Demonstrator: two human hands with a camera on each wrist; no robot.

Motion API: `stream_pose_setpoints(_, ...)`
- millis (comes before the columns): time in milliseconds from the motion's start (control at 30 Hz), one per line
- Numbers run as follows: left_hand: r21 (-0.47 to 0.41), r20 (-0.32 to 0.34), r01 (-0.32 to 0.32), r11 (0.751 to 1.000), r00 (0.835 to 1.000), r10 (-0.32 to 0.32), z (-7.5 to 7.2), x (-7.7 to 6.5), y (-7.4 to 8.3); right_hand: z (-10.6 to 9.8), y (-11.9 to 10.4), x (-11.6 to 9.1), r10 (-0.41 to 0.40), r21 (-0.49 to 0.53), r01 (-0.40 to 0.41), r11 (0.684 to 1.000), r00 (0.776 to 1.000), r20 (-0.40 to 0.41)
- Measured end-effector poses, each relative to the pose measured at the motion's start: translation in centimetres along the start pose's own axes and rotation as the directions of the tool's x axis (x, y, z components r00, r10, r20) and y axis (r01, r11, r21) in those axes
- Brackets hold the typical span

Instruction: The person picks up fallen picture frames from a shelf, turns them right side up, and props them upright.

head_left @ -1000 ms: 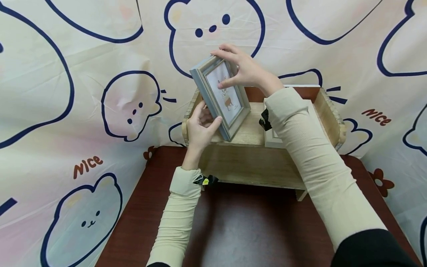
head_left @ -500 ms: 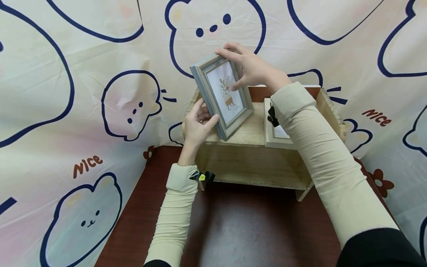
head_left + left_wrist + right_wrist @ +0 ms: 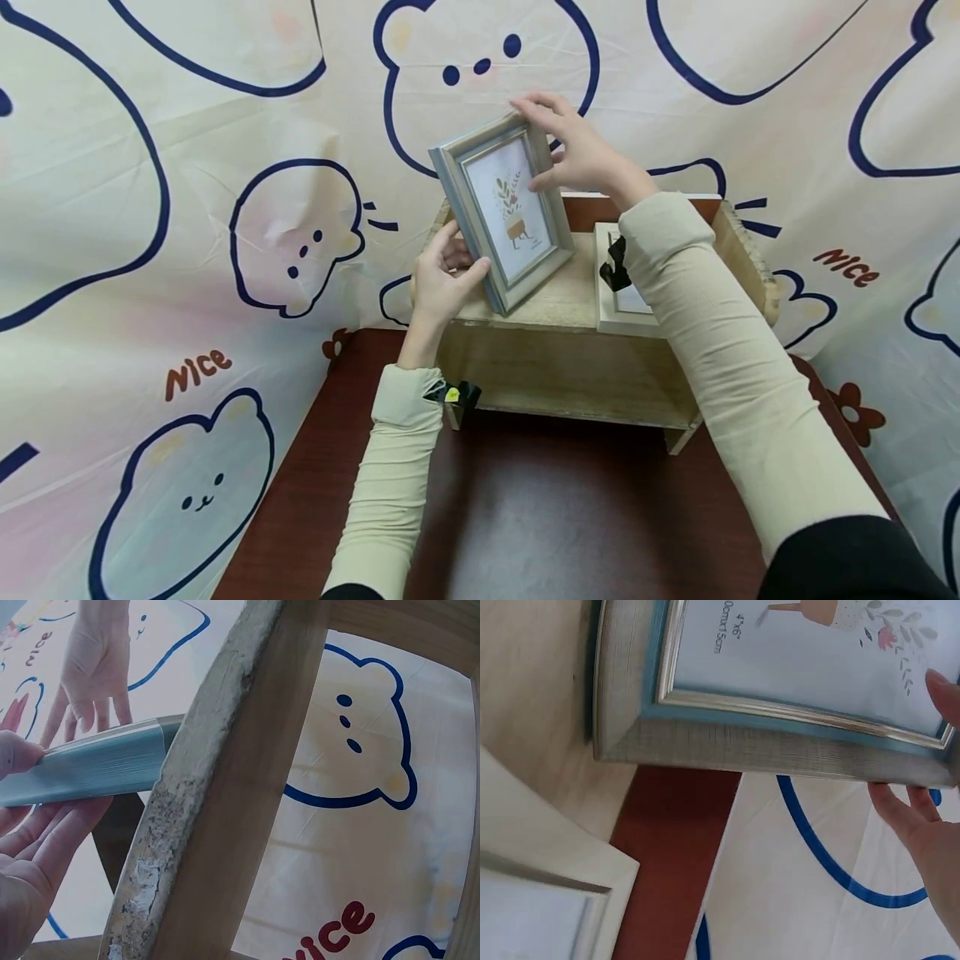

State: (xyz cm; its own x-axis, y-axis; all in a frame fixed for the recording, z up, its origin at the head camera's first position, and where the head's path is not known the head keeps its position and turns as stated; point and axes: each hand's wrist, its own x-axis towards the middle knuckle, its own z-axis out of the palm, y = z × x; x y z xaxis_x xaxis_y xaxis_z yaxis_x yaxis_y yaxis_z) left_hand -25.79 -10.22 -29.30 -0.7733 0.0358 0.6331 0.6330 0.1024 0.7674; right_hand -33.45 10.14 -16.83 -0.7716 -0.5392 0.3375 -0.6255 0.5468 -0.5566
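A grey-blue picture frame [image 3: 562,229] with a potted-plant print stands tilted on the wooden shelf top in the head view. My left hand [image 3: 438,283] grips its left side, thumb along the edge and fingers behind. At the upper right corner, my right hand [image 3: 585,154] holds it, fingertips over the top and thumb at the front. The left wrist view shows the frame's blue side [image 3: 90,769] between left thumb and fingers. In the right wrist view, the frame's silvery border [image 3: 780,750] meets the right hand [image 3: 941,840]. Its back is hidden.
A cream picture frame [image 3: 606,310] lies on the right of the wooden shelf [image 3: 562,367], partly covered by my right forearm. Raised side boards [image 3: 742,258] bound the shelf top. The shelf stands on a dark red table [image 3: 585,508] before a patterned cloth.
The picture frame has turned to show more of its front. My right hand has shifted right with its corner, its thumb now nearer the print's edge. My left hand has moved slightly left.
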Motion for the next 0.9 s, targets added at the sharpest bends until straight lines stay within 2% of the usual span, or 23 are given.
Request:
stream_pose_setpoints(133,0.005,-0.012,-0.020,1.000,1.000,0.020,0.0,-0.1,-0.1,-0.1,0.5,0.0,0.102,0.149,-0.099,0.984,0.995,-0.010)
stream_pose_setpoints(233,0.010,-0.008,-0.007,1.000,1.000,0.007,0.0,-0.2,1.1,-0.1,1.0,0.0,0.163,0.241,-0.161,0.957,0.987,0.014)
stream_pose_setpoints(367,0.024,0.003,0.017,1.000,1.000,-0.017,0.1,-0.4,2.8,-0.1,1.4,-0.1,0.213,0.327,-0.206,0.922,0.977,0.014)
stream_pose_setpoints(433,0.028,0.002,0.021,0.999,1.000,-0.021,0.1,-0.4,2.8,-0.1,1.6,-0.2,0.216,0.358,-0.203,0.911,0.976,0.003)
stream_pose_setpoints(567,0.031,0.000,0.031,0.999,1.000,-0.031,0.1,-0.5,2.8,0.0,2.1,-0.3,0.252,0.401,-0.232,0.886,0.968,0.003)
stream_pose_setpoints(733,0.033,0.003,0.022,0.999,1.000,-0.022,0.1,-0.5,2.8,0.2,2.9,-0.5,0.316,0.402,-0.302,0.865,0.948,0.033)
stream_pose_setpoints(900,0.033,-0.005,0.031,0.999,1.000,-0.031,0.0,-0.5,2.9,0.5,3.1,-0.4,0.322,0.397,-0.310,0.864,0.946,0.036)
